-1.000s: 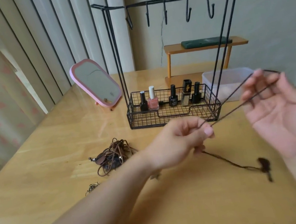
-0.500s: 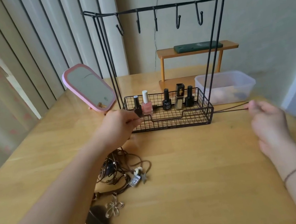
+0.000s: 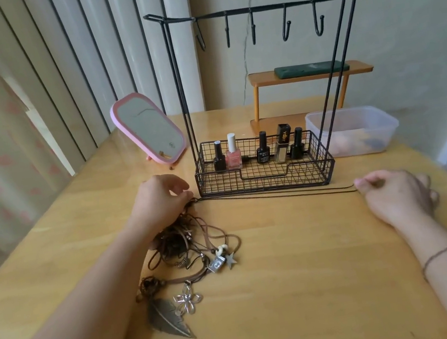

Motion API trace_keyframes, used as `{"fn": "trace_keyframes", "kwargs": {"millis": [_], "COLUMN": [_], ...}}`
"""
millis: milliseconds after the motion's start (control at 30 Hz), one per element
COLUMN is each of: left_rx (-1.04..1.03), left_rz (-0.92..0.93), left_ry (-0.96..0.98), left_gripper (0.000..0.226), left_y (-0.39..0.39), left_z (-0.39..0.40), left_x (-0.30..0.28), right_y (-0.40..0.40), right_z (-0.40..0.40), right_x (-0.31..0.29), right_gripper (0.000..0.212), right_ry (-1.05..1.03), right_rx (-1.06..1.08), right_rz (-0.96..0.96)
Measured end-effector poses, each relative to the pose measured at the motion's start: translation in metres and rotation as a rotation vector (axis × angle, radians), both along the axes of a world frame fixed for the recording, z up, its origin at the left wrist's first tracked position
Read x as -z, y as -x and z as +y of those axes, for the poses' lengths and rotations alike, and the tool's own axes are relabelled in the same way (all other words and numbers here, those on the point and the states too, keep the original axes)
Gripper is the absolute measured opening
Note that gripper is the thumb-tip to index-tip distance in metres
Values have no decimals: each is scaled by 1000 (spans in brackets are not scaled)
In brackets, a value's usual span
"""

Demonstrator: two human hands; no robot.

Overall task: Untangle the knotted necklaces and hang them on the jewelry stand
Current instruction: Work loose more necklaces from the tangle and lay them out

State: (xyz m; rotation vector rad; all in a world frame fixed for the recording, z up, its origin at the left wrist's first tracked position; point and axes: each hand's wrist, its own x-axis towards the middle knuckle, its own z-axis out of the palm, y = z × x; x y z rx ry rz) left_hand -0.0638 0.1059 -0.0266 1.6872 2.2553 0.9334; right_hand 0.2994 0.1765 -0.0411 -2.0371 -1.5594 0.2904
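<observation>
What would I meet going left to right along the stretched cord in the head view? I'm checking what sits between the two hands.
Left hand pinching one cord end → cord lying along the table in front of the jewelry stand basket → right hand pinching the other end.

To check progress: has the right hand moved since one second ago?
Yes. The right hand came down from beside the jewelry stand to the table.

Both forearms are bare, with a thin brown cord bracelet (image 3: 446, 252) round the right wrist.
</observation>
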Motion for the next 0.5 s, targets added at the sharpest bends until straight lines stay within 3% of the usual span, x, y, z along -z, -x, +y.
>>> {"fn": "trace_keyframes", "kwargs": {"millis": [67,133,200,267,367,433,500], "left_rx": [48,147,257,329,430,483,501], "left_rz": [39,117,208,242,126,-24,-138], "left_ry": [33,183,324,347,245,185,145], "left_gripper": [14,21,32,36,32,34,39], "left_y": [0,0,1,1,-3,-3,0], "left_z": [-9,-24,-39,-51,-59,-62,-63], "left_x": [-6,-14,-20,-22,-17,-11,-8], "right_y": [4,13,32,62,98,104,103], "right_z": [-3,-11,-27,-56,-88,-92,-92], "right_x": [-4,-9,-13,-17,-9,-2,0], "right_gripper": [22,29,32,41,73,81,73], "right_ry": [-15,-108,-302,-284,-22,-9,-38], "right_rx": [8,-43,-315,-765,-1171,-1208,-1182], "right_rz": [-33,-103,-97,19,-109,-260,-263]}}
